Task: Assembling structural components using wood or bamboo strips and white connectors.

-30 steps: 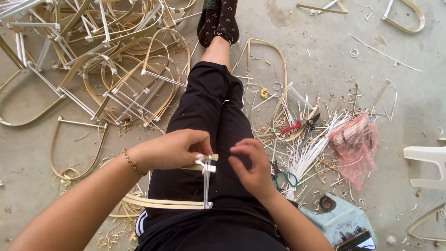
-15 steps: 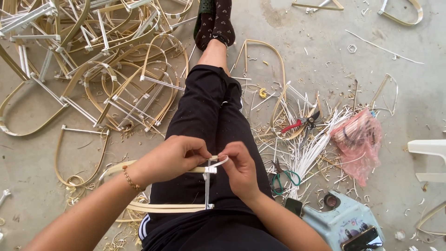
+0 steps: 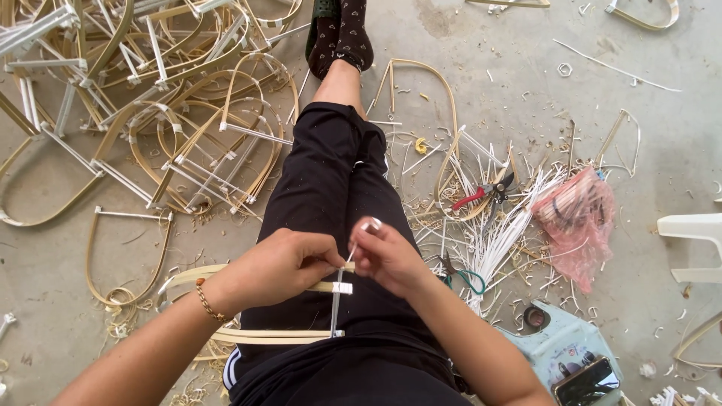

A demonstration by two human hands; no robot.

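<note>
I sit on a concrete floor with my legs in black trousers [image 3: 331,173] stretched out. Across my lap lies a bent bamboo frame [image 3: 248,334], its two pale strips joined by a white crossbar. My left hand [image 3: 278,267] pinches the upper strip where the bar meets it. My right hand [image 3: 383,252] is closed on a thin white tie [image 3: 350,254] at that joint and pulls its end upward. The two hands almost touch.
A large heap of finished bamboo frames [image 3: 158,113] fills the floor at left. To the right lie red-handled cutters [image 3: 481,194], a bundle of white ties [image 3: 500,233], green-handled scissors [image 3: 462,277], a pink plastic bag [image 3: 577,218], a pale blue box [image 3: 564,353] and a white stool edge [image 3: 692,233].
My right hand has moved from resting on my thigh to the joint and taken hold of the white tie. The left hand has stayed on the frame.
</note>
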